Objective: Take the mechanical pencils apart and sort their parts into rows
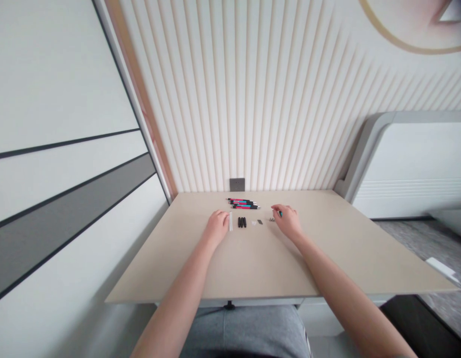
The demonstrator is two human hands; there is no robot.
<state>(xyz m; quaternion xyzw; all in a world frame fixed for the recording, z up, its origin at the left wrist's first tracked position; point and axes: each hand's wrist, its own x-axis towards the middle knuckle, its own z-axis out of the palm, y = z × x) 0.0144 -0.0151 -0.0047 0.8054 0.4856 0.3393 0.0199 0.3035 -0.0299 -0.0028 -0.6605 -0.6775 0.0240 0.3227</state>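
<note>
My left hand (218, 222) rests on the table with its fingers loosely bent, right beside a few thin white pen refills (230, 221); whether it touches them I cannot tell. My right hand (287, 219) is curled, and a small teal and dark pen part (280, 214) shows between thumb and fingers. Just left of it lie small metallic pieces (272, 219). Between the hands are several short black grips (242, 222) in a row, tiny white pieces (254, 223) and small dark pieces (260, 222).
Several pink, teal and black pens (244, 204) lie together towards the back of the beige table (252, 268). A dark wall socket (237, 184) is behind them on the ribbed wall. White panels (66, 199) rise at the left; a pale headboard (413, 164) stands at the right.
</note>
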